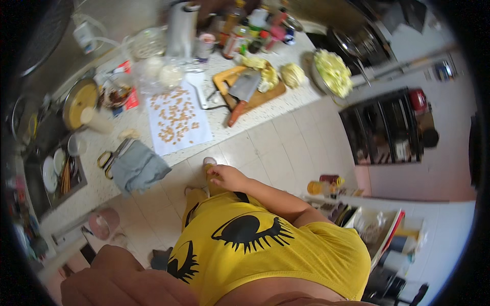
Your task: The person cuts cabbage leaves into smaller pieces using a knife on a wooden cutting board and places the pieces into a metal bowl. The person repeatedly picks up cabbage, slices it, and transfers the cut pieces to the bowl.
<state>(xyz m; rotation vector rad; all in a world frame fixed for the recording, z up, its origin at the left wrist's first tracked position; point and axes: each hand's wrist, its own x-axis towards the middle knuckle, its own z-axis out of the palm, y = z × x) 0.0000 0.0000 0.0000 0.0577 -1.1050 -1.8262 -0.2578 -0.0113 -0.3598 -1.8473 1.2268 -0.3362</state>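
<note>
My left hand is raised very close to the camera at the lower left. Its back and knuckles show large; the fingertips are hidden, and I cannot tell whether it holds anything. My right hand hangs in front of my yellow shirt, fingers loosely bent and partly apart, with nothing visible in it. Both hands are off the counter. On the counter, a white sheet bears many small tan pieces. To its right, a cleaver with a wooden handle lies across a wooden cutting board.
Pale cabbage sits beside the board, and a bowl of cut leaves stands near the stove. Bottles crowd the back. At left are a grey cloth, scissors, and a sink with dishes. A black rack stands right.
</note>
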